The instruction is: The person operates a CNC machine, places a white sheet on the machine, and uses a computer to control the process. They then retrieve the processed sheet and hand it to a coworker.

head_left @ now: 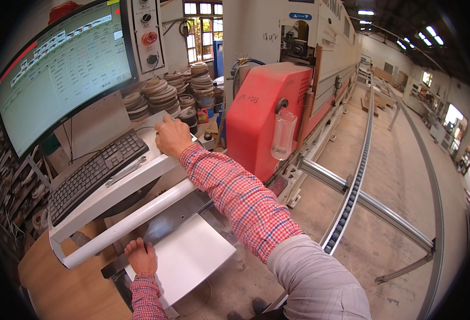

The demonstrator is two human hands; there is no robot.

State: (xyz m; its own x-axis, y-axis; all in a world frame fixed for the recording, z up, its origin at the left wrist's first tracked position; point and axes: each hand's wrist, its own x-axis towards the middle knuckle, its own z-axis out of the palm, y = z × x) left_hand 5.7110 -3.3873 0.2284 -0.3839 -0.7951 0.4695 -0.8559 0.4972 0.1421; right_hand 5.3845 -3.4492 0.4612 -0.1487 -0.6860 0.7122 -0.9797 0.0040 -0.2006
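My right hand [173,135] is curled over what looks like a computer mouse at the right end of a white shelf, with its palm hiding most of it. Beside it on the shelf lie a black keyboard [99,170] and a metal wrench [126,169]. Lower down, my left hand [141,257] grips the upper left corner of a white panel [195,258], its thumb on the white surface and its fingers bent close together. The panel lies on a dark metal support below the shelf's white tubular rail [134,224].
A large monitor [64,69] stands above the keyboard, next to a control box with a red knob [149,38]. Rolls of edging tape [160,96] are stacked behind. Ahead is a long machine with a red cover [259,114]; a roller rail [360,176] runs along its right.
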